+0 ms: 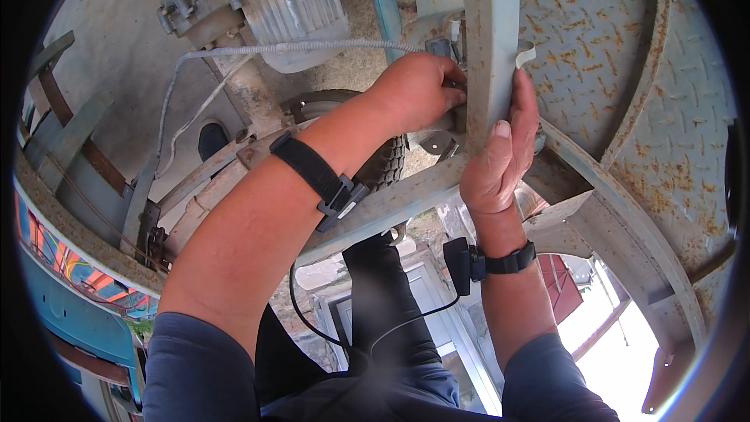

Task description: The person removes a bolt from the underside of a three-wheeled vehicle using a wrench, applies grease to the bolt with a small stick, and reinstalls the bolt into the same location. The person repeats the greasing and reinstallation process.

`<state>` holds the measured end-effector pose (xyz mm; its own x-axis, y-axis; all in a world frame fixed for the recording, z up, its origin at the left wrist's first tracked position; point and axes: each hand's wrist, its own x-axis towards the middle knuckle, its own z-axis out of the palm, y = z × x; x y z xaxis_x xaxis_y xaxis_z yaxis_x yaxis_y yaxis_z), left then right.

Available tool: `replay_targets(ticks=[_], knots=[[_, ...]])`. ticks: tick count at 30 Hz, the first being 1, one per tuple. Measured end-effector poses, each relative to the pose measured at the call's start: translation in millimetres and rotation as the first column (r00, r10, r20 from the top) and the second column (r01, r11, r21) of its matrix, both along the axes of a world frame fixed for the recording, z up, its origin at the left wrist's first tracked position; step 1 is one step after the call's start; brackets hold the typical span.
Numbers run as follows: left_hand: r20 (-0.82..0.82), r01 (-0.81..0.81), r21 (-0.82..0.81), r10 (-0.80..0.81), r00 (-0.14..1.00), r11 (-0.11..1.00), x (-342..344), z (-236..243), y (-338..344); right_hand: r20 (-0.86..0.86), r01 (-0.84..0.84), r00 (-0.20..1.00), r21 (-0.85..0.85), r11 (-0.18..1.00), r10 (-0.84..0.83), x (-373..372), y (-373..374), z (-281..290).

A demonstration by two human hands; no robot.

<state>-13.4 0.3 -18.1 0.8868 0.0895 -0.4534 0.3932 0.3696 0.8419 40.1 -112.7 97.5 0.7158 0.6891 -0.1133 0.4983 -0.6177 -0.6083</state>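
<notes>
Beam (492, 39) between both hands | left hand (414, 92) in at its left edge, fingers narrowed, can't tell on what | right hand (500, 158) flat along its right side, fingertips by the strip (526, 55) | cable (289, 48) left of beam

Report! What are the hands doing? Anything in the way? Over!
Left hand by metal beam, grip unclear. Right hand open along its other side. Beam between them, partly blocking the view.

The head fisheye looks down from close above.
</notes>
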Motion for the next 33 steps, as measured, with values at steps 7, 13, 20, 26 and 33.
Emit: replay_targets(ticks=[7,13,20,26,33], knots=[[-0.008,0.034,0.069,-0.034,0.999,0.997,2,2,5,0.007,0.0,1.0,-0.028,1.0,0.001,0,1,2],[0.003,0.038,0.019,-0.038,0.999,0.999,4,2,7,0.004,0.002,1.0,-0.017,1.0,-0.002,-1,0,2],[0.035,0.014,-0.072,-0.011,0.999,0.997,4,-1,3,0.029,-0.012,1.0,-0.032,0.999,0.013,0,0,1],[-0.006,0.02,-0.153,-0.022,1.0,0.988,3,1,5,0.027,-0.019,0.999,-0.037,0.999,0.02,0,0,1],[-0.061,0.026,-0.238,-0.042,0.997,0.971,8,9,10,0.03,-0.017,0.999,-0.03,0.999,0.018,0,0,0]])
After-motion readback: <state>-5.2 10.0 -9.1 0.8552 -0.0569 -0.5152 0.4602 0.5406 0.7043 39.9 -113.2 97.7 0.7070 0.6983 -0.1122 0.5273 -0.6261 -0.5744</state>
